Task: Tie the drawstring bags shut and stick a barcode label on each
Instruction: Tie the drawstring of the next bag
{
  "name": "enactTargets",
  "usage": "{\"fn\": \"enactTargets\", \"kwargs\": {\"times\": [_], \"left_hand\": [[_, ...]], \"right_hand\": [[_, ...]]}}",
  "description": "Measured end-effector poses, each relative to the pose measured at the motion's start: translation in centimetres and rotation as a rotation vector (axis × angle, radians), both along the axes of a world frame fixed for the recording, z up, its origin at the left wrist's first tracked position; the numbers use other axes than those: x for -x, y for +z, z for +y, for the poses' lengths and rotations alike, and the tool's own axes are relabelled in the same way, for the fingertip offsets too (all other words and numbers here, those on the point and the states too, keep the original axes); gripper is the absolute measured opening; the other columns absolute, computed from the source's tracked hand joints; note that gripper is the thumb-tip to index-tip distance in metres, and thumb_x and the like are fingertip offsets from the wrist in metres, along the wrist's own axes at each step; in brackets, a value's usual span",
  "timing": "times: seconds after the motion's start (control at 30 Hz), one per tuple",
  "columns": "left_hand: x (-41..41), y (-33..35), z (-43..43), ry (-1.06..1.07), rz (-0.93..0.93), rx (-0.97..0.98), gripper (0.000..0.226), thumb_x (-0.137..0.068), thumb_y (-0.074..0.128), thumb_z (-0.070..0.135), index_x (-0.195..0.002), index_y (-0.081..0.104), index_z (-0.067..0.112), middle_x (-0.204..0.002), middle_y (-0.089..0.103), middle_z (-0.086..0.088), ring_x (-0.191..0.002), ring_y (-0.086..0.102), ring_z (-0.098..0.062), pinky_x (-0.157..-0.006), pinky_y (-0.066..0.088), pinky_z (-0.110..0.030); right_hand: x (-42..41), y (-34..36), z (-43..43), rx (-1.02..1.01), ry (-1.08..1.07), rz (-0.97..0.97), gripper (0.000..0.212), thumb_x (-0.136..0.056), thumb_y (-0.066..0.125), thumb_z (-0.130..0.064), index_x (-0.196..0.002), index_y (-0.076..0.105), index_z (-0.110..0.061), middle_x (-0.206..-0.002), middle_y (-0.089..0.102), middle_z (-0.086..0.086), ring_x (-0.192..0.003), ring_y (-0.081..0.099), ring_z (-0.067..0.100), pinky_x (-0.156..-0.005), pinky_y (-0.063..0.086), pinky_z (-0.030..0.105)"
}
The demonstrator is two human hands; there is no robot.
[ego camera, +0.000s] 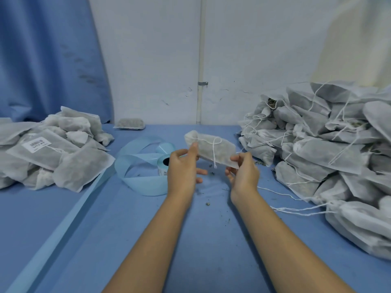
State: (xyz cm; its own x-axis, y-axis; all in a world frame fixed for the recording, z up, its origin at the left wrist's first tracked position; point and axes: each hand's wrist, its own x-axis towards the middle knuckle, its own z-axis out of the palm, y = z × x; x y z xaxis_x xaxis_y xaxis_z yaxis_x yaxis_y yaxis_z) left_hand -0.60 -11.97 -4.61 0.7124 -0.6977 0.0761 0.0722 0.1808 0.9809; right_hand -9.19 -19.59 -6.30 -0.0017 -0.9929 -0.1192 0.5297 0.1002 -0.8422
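Left hand, right hand aloft, fingers pinched on bag

Matt non-woven cloth bag, glossy blue label roll.

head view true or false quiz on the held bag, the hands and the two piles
1. The left hand and right hand both hold one bag. True.
2. A bag in the left pile bears a barcode label. True.
3. The held bag shows a barcode label too. False: none shows, only its white string.
4. The label roll lies right of both hands. False: it lies left of the left hand.
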Motion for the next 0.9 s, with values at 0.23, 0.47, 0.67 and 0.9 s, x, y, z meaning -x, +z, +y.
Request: {"fn": "enactTargets", "kwargs": {"times": [0.23, 0.47, 0.67, 0.9], "left_hand": [[-0.8, -0.9, 1.0, 0.08, -0.076, 0.044, 0.022, -0.092, 0.061, 0.025, -0.072, 0.059, 0.015, -0.046, 0.054, 0.007, -0.041, 0.047, -0.012, -0.036, 0.033, -0.019], [-0.3, -0.6, 1.3, -0.027, -0.074, 0.124, 0.012, -0.09, 0.061, 0.012, -0.098, 0.066, 0.019, -0.085, 0.067, 0.004, -0.058, 0.062, -0.001, -0.05, 0.048, -0.016], [-0.2, -0.9, 1.7, -0.121, -0.031, 0.037, 0.014, -0.086, 0.067, 0.009, -0.1, 0.064, 0.008, -0.086, 0.071, -0.005, -0.06, 0.067, -0.006, -0.048, 0.049, -0.017], [-0.8, -1.0, 2.1, -0.25, -0.223, -0.132, 0.02, -0.08, 0.069, 0.0, -0.088, 0.066, 0.018, -0.081, 0.072, 0.001, -0.062, 0.065, -0.005, -0.049, 0.045, -0.013]], "right_hand": [[-0.2, -0.5, 1.4, 0.076, 0.066, -0.002, 0.012, -0.086, 0.054, -0.011, -0.075, 0.054, -0.015, -0.079, 0.058, -0.002, -0.071, 0.058, 0.015, -0.059, 0.049, 0.025], [-0.4, -0.5, 2.5, 0.011, 0.345, -0.121, 0.028, -0.088, 0.065, -0.018, -0.116, 0.063, -0.011, -0.088, 0.071, -0.001, -0.069, 0.068, 0.008, -0.056, 0.053, 0.02], [0.2, -0.4, 1.8, 0.045, 0.222, -0.239, 0.015, -0.088, 0.065, -0.015, -0.103, 0.066, -0.015, -0.079, 0.072, -0.01, -0.072, 0.064, 0.005, -0.057, 0.05, 0.016], [0.5, -0.4, 1.6, 0.015, 0.14, -0.262, 0.007, -0.089, 0.064, -0.01, -0.094, 0.065, -0.015, -0.077, 0.069, -0.005, -0.064, 0.061, 0.008, -0.054, 0.049, 0.017]]}}
